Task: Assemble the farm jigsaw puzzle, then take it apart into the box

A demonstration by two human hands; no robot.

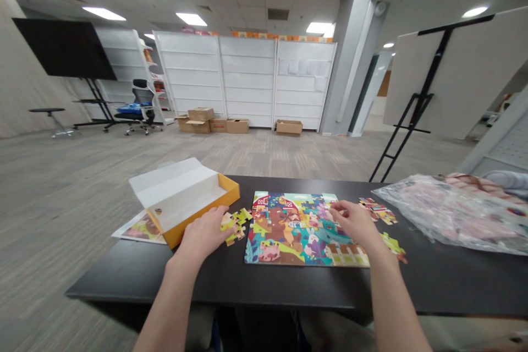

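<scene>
A colourful farm-scene jigsaw puzzle (295, 231) lies flat on the black table. Over its right part is my right hand (357, 220), thumb and fingers pinched together; whatever is between the fingertips is too small to make out. My left hand (208, 231) rests palm down between the yellow box and a pile of loose puzzle pieces (237, 225), its fingers loosely extended and touching the pile's near side. More loose pieces (377, 210) lie to the right of the puzzle, and others (394, 245) sit partly behind my right wrist.
The open yellow box (229, 190), with a white inside, stands at the left on a printed picture sheet (142, 229). A clear plastic bag (454, 212) with pink contents covers the right side of the table (289, 289). Beyond stand cardboard boxes (237, 125) and an easel (412, 113).
</scene>
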